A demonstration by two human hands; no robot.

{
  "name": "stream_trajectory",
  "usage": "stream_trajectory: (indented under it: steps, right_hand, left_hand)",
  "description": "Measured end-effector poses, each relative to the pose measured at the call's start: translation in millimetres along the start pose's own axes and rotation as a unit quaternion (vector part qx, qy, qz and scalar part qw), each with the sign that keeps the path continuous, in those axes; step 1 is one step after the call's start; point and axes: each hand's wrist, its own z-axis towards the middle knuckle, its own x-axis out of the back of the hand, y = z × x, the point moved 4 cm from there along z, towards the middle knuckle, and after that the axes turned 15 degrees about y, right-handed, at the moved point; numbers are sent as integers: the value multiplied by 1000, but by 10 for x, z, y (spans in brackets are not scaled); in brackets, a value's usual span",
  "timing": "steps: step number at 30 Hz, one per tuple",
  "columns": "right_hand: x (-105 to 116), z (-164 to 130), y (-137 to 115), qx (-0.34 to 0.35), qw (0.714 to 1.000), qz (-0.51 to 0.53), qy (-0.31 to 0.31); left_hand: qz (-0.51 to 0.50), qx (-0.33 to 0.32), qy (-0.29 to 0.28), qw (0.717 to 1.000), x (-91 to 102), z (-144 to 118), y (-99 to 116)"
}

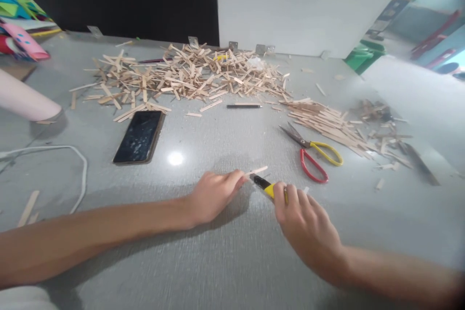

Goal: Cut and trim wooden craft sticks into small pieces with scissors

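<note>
Left hand (212, 196) pinches a wooden stick (256, 171) flat on the bench (203, 261) — right hand (305, 225) is wrapped around a yellow utility knife (264, 185), blade at the stick. I'd keep fingertips behind the blade and score lightly.

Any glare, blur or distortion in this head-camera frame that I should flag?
Head view: a bright glare spot on the grey tabletop beside the black phone; both forearms smear near the bottom edge; the table rim bows with wide-angle distortion; soft shadows under the left hand and right hand.
</note>
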Motion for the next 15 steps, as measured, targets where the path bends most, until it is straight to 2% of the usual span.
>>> stream_trajectory:
  steps: [5,11,15]
  right_hand:
    - [-36,-19,86,8,1000,8,16]
    - [-38,-19,-96,-48,998,-11,-40]
    - [-56,30,-118,-36,998,16,-41]
  left_hand:
    - [14,-13,4,1000,-3,139,-33]
    - [16,8,-7,1000,-46,187,7]
    - [8,-5,-28,1000,-6,245,9]
